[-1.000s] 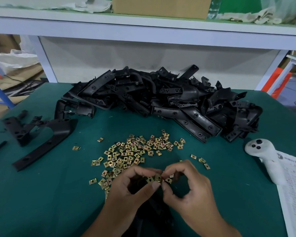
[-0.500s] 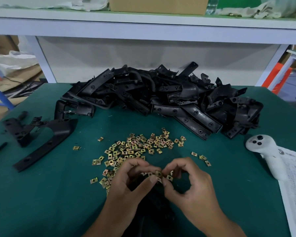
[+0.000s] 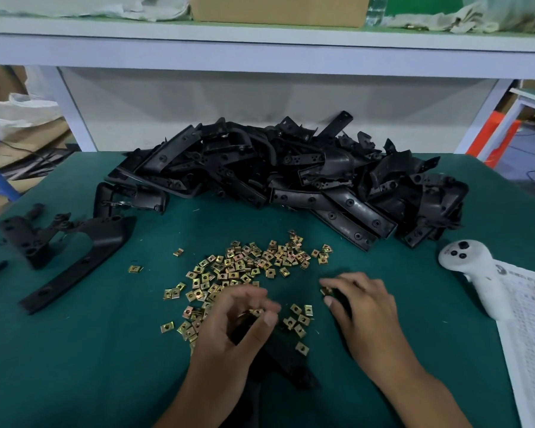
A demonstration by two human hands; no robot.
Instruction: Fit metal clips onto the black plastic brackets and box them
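1. Head view, nearest item: a black bracket lies on the green mat between my forearms, its near end running under my left wrist.
2. My left hand is over the top end of this bracket. Fingers are curled and thumb and forefinger are closed together at that end. The fingertips are blurred, so I cannot tell whether they pinch a clip or the bracket itself.
3. My right hand rests palm-down on the mat, to the right of the bracket and apart from my left hand. Its fingers are bent, and forefinger and thumb pinch one clip at the fingertips.
4. A few loose clips lie on the mat between my two hands.
5. Just beyond my hands, the main scatter of brass-coloured clips spreads across the middle of the mat. Some single clips lie apart on its left side.
6. To the right, a white controller lies partly on a printed sheet at the mat's right edge.
7. To the left, a separate bracket lies flat on the mat, well apart from my hands.
8. Farther back, a large pile of brackets covers the far side of the mat.
9. Above the pile, a white shelf carries a cardboard box.
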